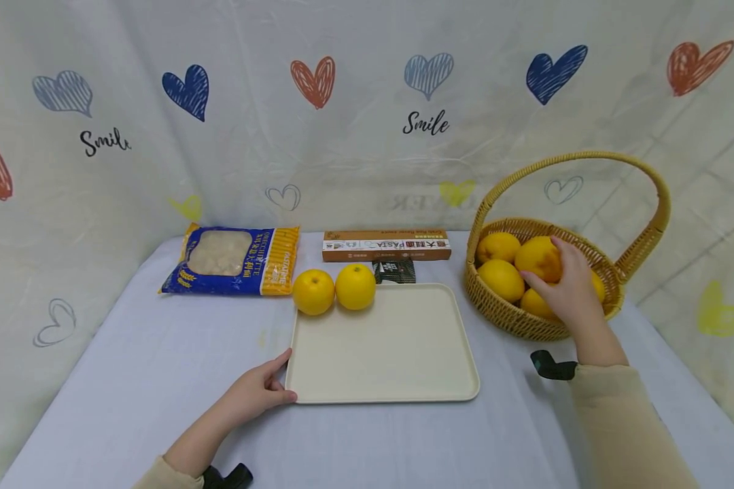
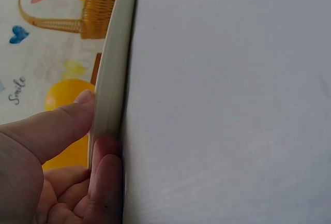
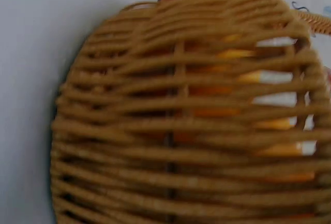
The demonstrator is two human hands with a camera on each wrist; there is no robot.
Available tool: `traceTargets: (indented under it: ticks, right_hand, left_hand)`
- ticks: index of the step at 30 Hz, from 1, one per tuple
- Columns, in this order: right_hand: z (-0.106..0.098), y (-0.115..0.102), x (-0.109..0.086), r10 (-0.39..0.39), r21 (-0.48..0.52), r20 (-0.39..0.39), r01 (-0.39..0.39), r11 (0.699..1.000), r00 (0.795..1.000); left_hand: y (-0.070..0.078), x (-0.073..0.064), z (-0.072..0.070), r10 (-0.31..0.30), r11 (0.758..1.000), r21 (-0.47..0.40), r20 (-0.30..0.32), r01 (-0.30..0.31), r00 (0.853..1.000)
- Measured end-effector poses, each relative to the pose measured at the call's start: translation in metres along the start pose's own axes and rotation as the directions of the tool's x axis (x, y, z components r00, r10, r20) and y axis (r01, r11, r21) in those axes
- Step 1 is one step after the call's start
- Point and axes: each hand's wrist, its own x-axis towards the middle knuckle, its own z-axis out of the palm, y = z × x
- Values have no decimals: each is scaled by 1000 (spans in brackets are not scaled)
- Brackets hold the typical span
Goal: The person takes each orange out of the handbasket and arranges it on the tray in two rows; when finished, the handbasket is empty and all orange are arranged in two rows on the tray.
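Observation:
At the cream tray's (image 1: 382, 353) near left corner, my left hand (image 1: 252, 395) pinches the rim. The left wrist view shows the thumb over the tray's edge (image 2: 110, 87) and fingers tucked beneath. My right hand (image 1: 571, 285) reaches into a wicker basket (image 1: 495, 314) and grips a round yellow fruit (image 1: 533, 257), thumb on its near side and fingers at its right. Several similar fruits (image 1: 501, 280) lie around it. Two yellow fruits (image 1: 314, 292) sit side by side at the tray's far left corner. Woven basket wall (image 3: 155, 131) fills the right wrist view, hiding the hand.
A blue and yellow pasta bag (image 1: 232, 261) lies at the back left. Behind the tray are a long pasta box (image 1: 387, 246) and a small black packet (image 1: 394, 271). The basket's tall handle (image 1: 581, 156) arches above the fruit. A heart-printed curtain (image 1: 367, 156) hangs behind the table.

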Motion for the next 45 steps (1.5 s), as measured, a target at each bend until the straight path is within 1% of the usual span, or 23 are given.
traceTargets:
  ticks: [8,14,19,25,34,39,42,45]
  right_hand:
    - [-2,11,6,2,-78,39,2,997,999]
    - [-3,17,16,48,-154,100,-32,988,994]
    - [-4,20,21,92,-170,148,-66,983,985]
    - [-3,18,23,121,-166,166,-93,982,979]
    - [-2,17,25,113,-133,159,-92,987,981]
    - [-2,18,25,111,-106,152,-96,990,982]
    - [-2,18,23,109,-84,114,-100,991,987]
    - [-4,16,20,112,-65,45,-109,992,993]
  left_hand:
    - [-1,0,0,11,1000,-3,4,-11,1000]
    - [-5,1,1,9,1000,-6,2,-9,1000]
    - [-8,1,3,17,1000,-6,-2,-17,1000]
    - [-7,1,2,10,1000,-7,-5,-10,1000]
    - [-4,0,2,-15,1000,6,-18,16,1000]
    - [-2,0,2,-20,1000,14,-24,20,1000]
    - [0,0,2,-22,1000,20,-27,23,999]
    - [0,1,2,-25,999,26,-27,26,999]
